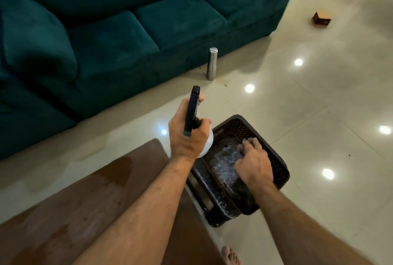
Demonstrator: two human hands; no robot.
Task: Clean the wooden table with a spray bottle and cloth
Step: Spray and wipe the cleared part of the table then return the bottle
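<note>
My left hand [187, 137] grips the spray bottle [192, 111] by its neck. The bottle has a black trigger head and a white body, and it hangs above the far corner of the wooden table [85, 211]. A darker wet patch [119, 171] shows on the table top. My right hand [254, 162] reaches down into a dark brown perforated basket [278, 158] on the floor right of the table. Its fingers curl onto a shiny, crinkled, plastic-covered dark item [225, 164] inside. No cloth is clearly visible, and whether the hand grips the item is unclear.
A teal sofa [127, 30] fills the far left. A steel bottle [211, 63] stands on the glossy tiled floor in front of it. A small wooden box [321, 20] lies on the floor at far right. A bare foot [230, 256] shows at the bottom edge.
</note>
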